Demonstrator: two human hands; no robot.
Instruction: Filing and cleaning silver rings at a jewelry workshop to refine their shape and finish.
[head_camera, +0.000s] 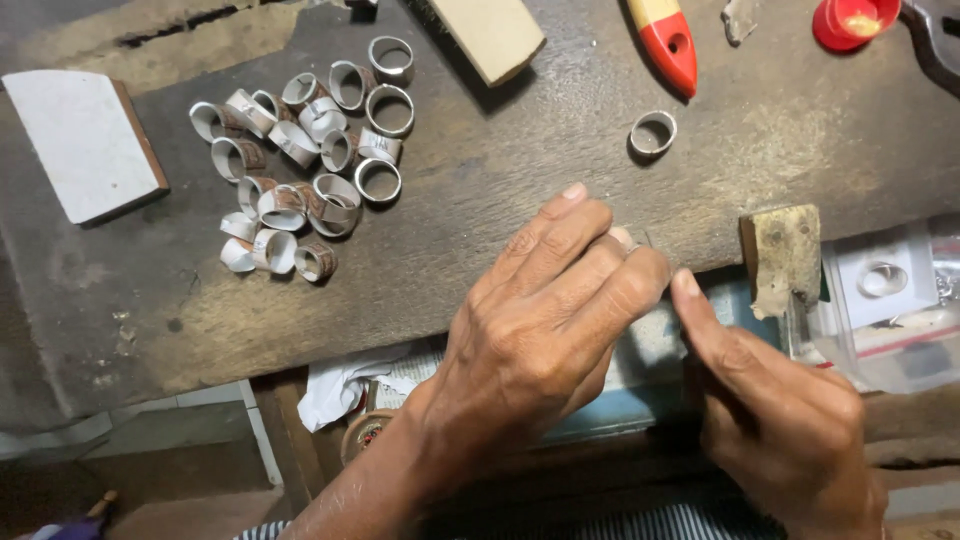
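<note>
My left hand (545, 320) lies palm down at the front edge of the dark wooden bench (480, 200), its fingers curled over a small metal piece (646, 240). Only a thin sliver of the piece shows past the fingertips. My right hand (780, 420) comes in from the lower right, and its extended finger touches the left hand's fingertips. Whether it holds anything is hidden. A pile of several metal ring bands (300, 170) lies at the upper left of the bench, and a single ring (653, 133) lies apart, above my left hand.
A white-faced block (85, 140) sits at the far left. At the top lie a pale wooden block (490, 35), a red and yellow tool handle (668, 40) and a red cap (850, 20). At the right stand a worn wooden peg (783, 255) and a clear plastic box (885, 285) with a ring inside.
</note>
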